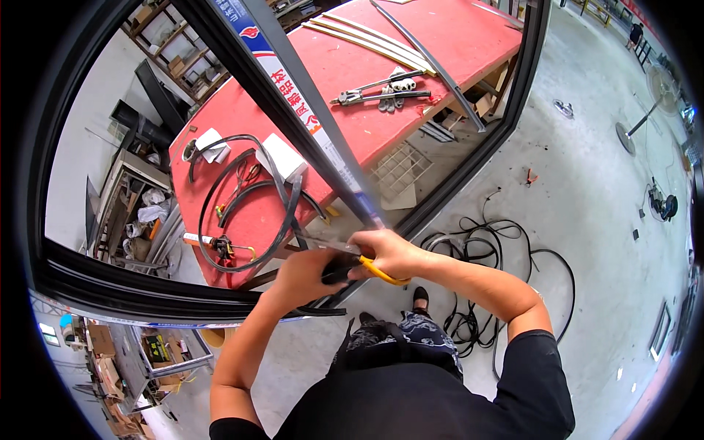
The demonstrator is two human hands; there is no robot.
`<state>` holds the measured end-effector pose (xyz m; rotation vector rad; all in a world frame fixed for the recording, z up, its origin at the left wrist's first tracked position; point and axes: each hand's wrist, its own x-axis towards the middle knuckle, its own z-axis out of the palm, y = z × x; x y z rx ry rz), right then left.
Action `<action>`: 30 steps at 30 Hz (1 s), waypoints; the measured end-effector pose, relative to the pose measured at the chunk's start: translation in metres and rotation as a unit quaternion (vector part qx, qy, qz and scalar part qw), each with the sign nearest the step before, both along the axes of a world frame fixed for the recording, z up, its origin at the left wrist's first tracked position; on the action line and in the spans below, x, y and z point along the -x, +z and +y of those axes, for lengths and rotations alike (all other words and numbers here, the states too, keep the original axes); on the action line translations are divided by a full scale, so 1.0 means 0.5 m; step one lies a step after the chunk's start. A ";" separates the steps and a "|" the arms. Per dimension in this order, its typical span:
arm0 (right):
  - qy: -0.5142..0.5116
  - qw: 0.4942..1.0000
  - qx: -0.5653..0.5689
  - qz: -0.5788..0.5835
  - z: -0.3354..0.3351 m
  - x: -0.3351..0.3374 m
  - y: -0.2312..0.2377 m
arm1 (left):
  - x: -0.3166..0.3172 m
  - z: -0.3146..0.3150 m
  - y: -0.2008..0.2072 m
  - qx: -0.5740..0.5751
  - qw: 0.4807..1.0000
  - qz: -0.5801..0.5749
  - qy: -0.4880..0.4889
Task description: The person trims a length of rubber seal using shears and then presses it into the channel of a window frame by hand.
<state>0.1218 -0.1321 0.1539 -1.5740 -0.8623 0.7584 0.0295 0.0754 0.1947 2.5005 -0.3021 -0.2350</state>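
In my right hand [390, 254] are yellow-handled scissors [384, 273], the fingers closed around the grips. My left hand [299, 279] is closed on a black rubber strip [339, 268], close beside the scissors; its fingers partly hide the strip, and the blades are hard to make out. Both hands are at the near corner of a large dark window frame [458, 192]. A film-covered frame bar [306, 117] runs up and away from that corner. Another black strip end [323, 312] sticks out along the frame's near edge.
Through the frame stands a red-topped table [323, 55] with a long-handled riveter [381, 95], gloves, light strips, black hose loops [204, 220] and a caulking gun [224, 248]. Tangled black cables [477, 253] lie by my feet at right. Pliers [530, 177] and a fan [645, 119] are farther off.
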 end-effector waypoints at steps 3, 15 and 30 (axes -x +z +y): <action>0.011 0.999 0.034 -0.033 0.006 0.006 -0.005 | -0.004 -0.021 -0.045 0.010 0.999 0.047 -0.009; -0.288 0.929 -0.068 0.224 -0.107 0.031 -0.047 | 0.000 0.019 -0.092 0.162 0.955 0.241 0.054; -0.194 0.945 -0.041 0.261 -0.069 0.232 -0.145 | -0.045 -0.025 -0.072 0.196 0.908 0.354 0.110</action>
